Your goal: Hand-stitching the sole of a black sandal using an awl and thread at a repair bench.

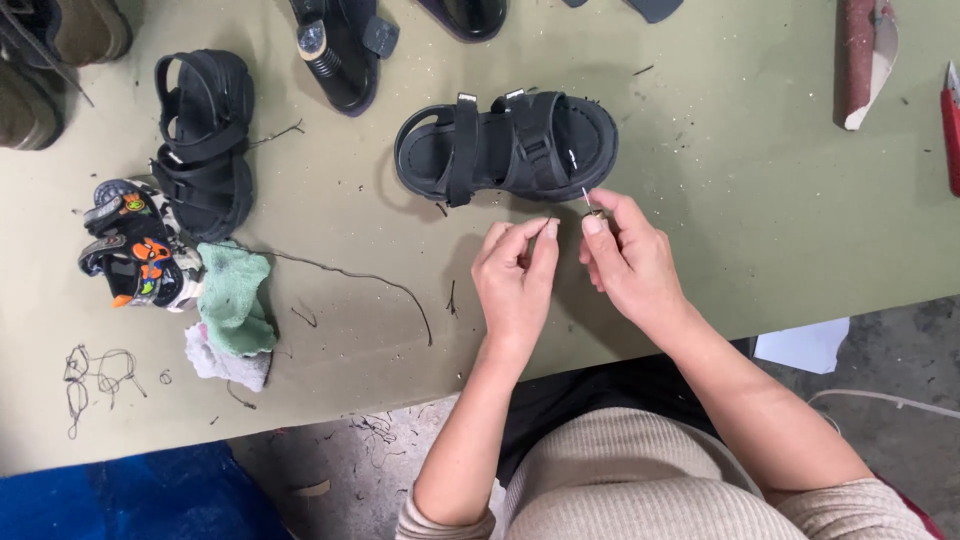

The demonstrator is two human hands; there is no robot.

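Observation:
A black strap sandal (507, 146) lies on its sole in the middle of the olive table (700, 230). Just in front of it my right hand (628, 260) pinches a thin metal needle (587, 199) that points up toward the sandal's front edge. My left hand (516, 280) is beside it, with thumb and forefinger pinched on the end of a dark thread (549, 222). The two hands are a few centimetres apart, and the thread tip faces the needle.
A second black sandal (205, 140) lies at the left, with a small colourful shoe (135, 248) and a green and grey rag (232, 315) below it. More black shoes (342, 45) sit along the far edge. A sandpaper roll (862, 60) and loose thread scraps (95, 375) lie about.

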